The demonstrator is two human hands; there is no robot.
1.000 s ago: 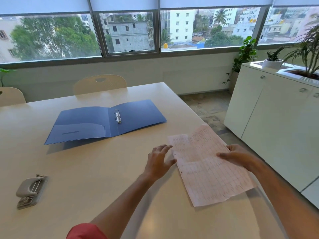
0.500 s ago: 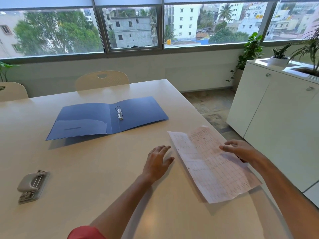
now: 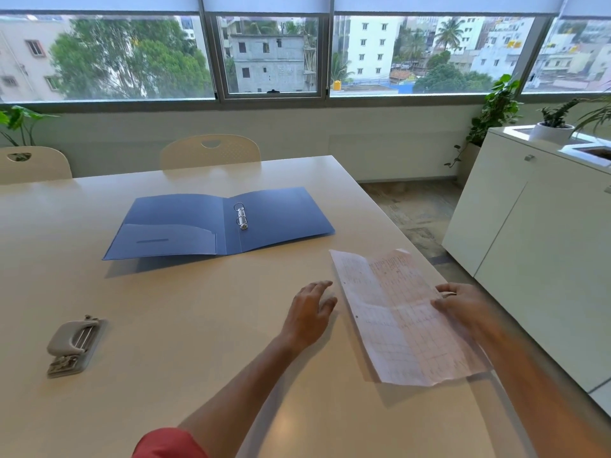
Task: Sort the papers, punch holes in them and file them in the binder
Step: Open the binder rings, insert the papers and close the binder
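Observation:
A creased sheet of paper with a printed grid point(image 3: 400, 322) is lifted off the table near its right edge, and two punched holes show along its left side. My right hand point(image 3: 463, 304) grips its right edge. My left hand point(image 3: 312, 310) hovers just left of the sheet with fingers apart, not touching it. An open blue ring binder point(image 3: 218, 223) lies flat further back, its metal rings point(image 3: 240, 215) at the spine. A grey hole punch point(image 3: 74, 345) sits at the near left of the table.
The cream table point(image 3: 172, 309) ends close to the paper's right side. White cabinets point(image 3: 542, 246) with potted plants stand to the right across a strip of floor. Two chairs point(image 3: 211, 152) are tucked in at the far side, below the windows.
My right hand has lifted the paper slightly and turned it more upright. My left hand has come off the sheet's left edge and drawn a little away.

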